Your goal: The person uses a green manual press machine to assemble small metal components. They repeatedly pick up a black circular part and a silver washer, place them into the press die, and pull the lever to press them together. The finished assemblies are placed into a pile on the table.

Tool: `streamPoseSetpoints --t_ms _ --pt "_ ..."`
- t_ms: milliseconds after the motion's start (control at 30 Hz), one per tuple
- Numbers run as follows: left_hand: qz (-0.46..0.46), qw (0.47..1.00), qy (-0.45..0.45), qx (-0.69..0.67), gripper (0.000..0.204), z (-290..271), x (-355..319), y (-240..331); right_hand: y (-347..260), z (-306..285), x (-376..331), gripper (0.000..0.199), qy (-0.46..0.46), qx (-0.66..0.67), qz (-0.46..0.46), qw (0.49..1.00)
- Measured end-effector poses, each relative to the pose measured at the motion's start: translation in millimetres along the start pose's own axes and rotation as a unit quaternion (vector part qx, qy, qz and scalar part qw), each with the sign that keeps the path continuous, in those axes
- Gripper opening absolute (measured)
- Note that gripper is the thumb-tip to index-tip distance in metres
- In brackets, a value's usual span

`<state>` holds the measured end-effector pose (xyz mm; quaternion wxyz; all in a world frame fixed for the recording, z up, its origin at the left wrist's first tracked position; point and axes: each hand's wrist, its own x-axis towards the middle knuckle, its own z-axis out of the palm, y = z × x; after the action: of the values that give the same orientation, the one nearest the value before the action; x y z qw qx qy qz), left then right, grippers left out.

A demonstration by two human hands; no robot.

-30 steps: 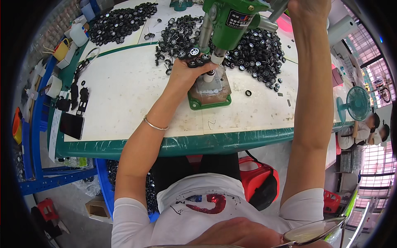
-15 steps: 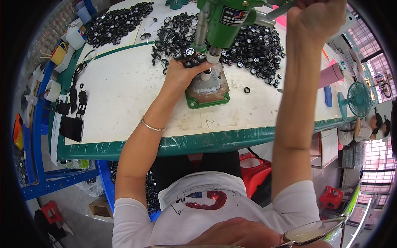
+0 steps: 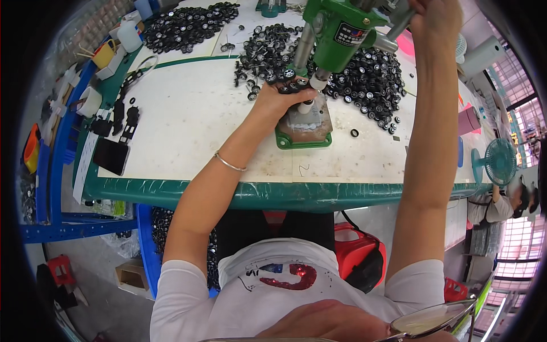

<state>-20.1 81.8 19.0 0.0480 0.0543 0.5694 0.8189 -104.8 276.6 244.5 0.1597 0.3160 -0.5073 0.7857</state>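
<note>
A green hand-lever press (image 3: pixel 340 43) stands on the table, its steel ram over a white post (image 3: pixel 305 108) on the base plate (image 3: pixel 327 141). My left hand (image 3: pixel 272 105) is closed around several small black toy wheels (image 3: pixel 292 85) with silver hubs. Its thumb and fingertips reach between ram and post, where a small dark piece sits on the post's top. Up at the right, my right hand (image 3: pixel 436 17) is wrapped around the press's lever (image 3: pixel 402 23). Behind the press lie heaps of similar wheels (image 3: pixel 367 80), some on thin metal axles.
A loose black ring (image 3: pixel 354 133) lies right of the base. Another wheel heap (image 3: pixel 191 27) is at the back left. A dark phone (image 3: pixel 111 156) and black strips edge the left side. At right are a pink cup (image 3: pixel 469 120) and a green fan (image 3: pixel 500 162).
The view has shifted, so the table and press appear farther right. Relative to the press, my right hand and the lever have swung slightly inward. My left hand stays at the post with the wheels.
</note>
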Motion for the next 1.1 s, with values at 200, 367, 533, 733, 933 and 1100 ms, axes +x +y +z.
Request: streamPoseSetpoints --t_ms 200,367,533,733,933,1100 --pt "0.027 0.980 -0.033 -0.194 0.020 -29 10 13 36 -32 47 0.022 -0.022 0.007 0.146 0.989" --pt "0.023 0.988 0.105 0.110 0.015 -72 16 25 30 -17 1 0.021 0.075 -0.175 0.135 0.972" --pt "0.008 0.856 0.162 0.490 0.024 -84 20 18 36 -67 -71 0.034 0.044 -0.377 0.148 0.913" --pt "0.133 0.831 0.117 0.527 0.029 -91 11 -1 72 -96 -168 0.024 -0.039 -0.495 0.232 0.836" --pt "0.046 0.881 0.160 0.443 0.026 -90 21 -15 113 -120 -216 0.018 -0.141 -0.684 0.084 0.711" --pt "-0.002 0.932 0.099 0.348 0.019 -93 11 -7 125 -108 -222 0.015 -0.046 -0.687 0.041 0.724"
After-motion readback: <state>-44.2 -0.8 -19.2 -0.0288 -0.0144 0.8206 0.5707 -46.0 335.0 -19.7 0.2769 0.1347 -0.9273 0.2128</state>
